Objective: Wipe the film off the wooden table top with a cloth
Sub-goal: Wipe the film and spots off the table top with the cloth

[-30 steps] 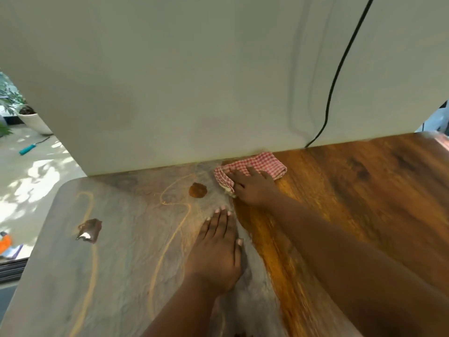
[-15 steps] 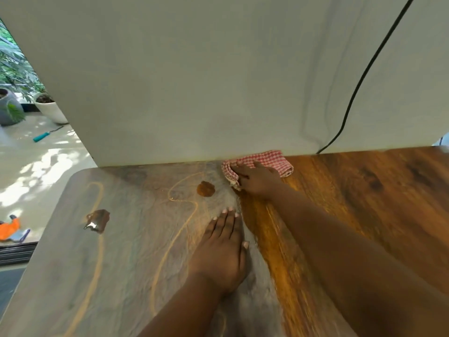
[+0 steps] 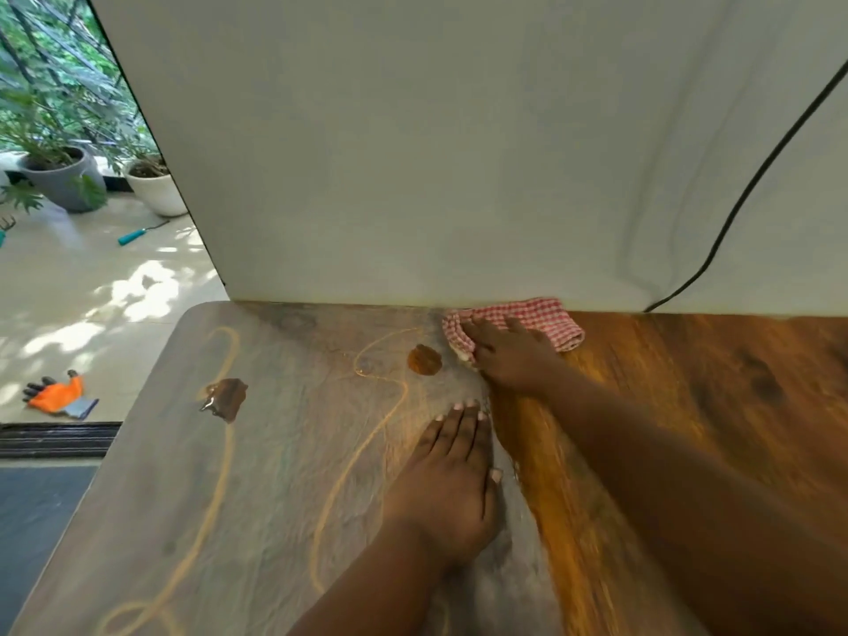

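Film (image 3: pixel 257 475) lay grey and streaky on the table (image 3: pixel 688 406); right hand (image 3: pixel 511 355) pressed flat on the checked cloth (image 3: pixel 541 316), left hand (image 3: pixel 452 479) spread flat.

Your right hand (image 3: pixel 514 355) covered the near part of the checked cloth (image 3: pixel 541 316), so its grip stayed unclear. Both forearms ran off the bottom edge. The table top (image 3: pixel 275 498) was cut off below and at right, its grain smeared there.
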A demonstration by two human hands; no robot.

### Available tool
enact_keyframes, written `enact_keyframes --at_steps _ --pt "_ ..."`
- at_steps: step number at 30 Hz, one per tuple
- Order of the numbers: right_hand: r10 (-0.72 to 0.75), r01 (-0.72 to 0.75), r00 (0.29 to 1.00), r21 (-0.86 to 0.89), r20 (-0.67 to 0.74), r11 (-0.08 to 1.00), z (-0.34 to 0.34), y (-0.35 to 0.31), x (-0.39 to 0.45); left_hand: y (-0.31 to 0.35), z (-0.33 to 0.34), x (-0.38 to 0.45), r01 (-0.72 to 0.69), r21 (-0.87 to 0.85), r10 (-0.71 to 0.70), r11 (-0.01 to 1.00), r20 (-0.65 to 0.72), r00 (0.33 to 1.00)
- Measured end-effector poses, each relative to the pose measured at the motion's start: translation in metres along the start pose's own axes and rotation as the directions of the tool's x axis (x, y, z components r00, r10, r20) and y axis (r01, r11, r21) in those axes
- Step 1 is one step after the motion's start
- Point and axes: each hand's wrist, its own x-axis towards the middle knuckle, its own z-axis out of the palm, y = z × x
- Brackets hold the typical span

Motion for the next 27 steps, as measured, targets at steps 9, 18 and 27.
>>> enact_keyframes --at_steps 9,18,27 --pt "0.280 -0.277 0.960 0.093 -0.021 0.956 0.011 -0.032 0.021 -0.002 0.005 -0.002 -0.010 -0.007 0.010 1.000 -0.013 1.000" --pt "-0.069 0.063 0.993 0.067 0.095 0.996 -0.011 -0.002 0.018 -0.002 0.004 -0.002 -0.017 -0.009 0.016 1.000 -0.029 0.999" --pt "0.379 -0.375 0.925 0.132 -0.008 0.918 0.013 -0.090 0.040 -0.002 0.002 -0.003 -0.064 0.069 0.068 0.996 -0.056 0.996"
